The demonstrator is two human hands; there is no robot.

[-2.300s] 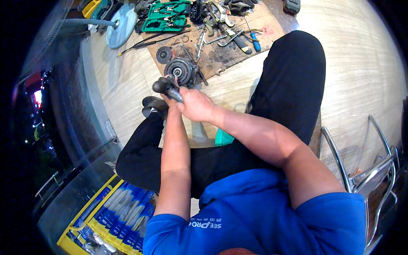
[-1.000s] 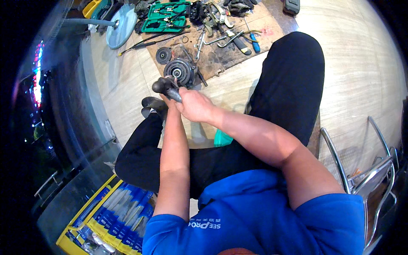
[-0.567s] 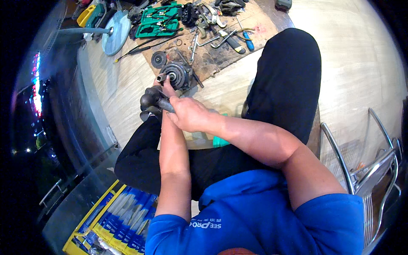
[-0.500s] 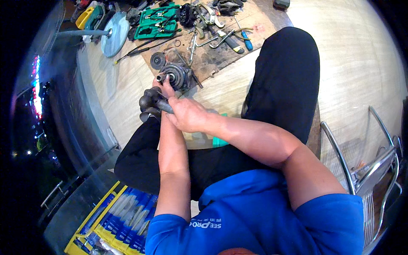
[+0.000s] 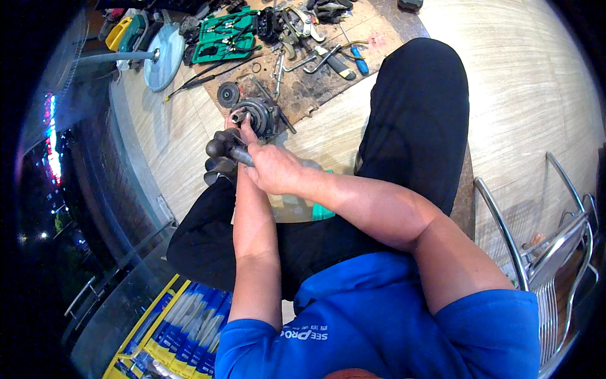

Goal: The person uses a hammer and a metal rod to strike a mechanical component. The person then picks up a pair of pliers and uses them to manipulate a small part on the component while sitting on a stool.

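Gripping a hammer [image 5: 222,145] by the handle in a closed right hand [image 5: 276,167]. Pinching a metal tube [image 5: 238,117] in a curled left hand [image 5: 248,131], against or just over the ringed wheel [image 5: 261,112] on a stained board [image 5: 297,95]. Seemingly partway along, judging by a wheel still in one piece and a disc [image 5: 228,94] already loose beyond.

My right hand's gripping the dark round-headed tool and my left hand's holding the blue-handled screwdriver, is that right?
Not quite: the left hand holds a short metal tube near the grooved pulley. The head view shows the blue-handled screwdriver lying on the board. Your right hand does grip the dark round-headed tool.
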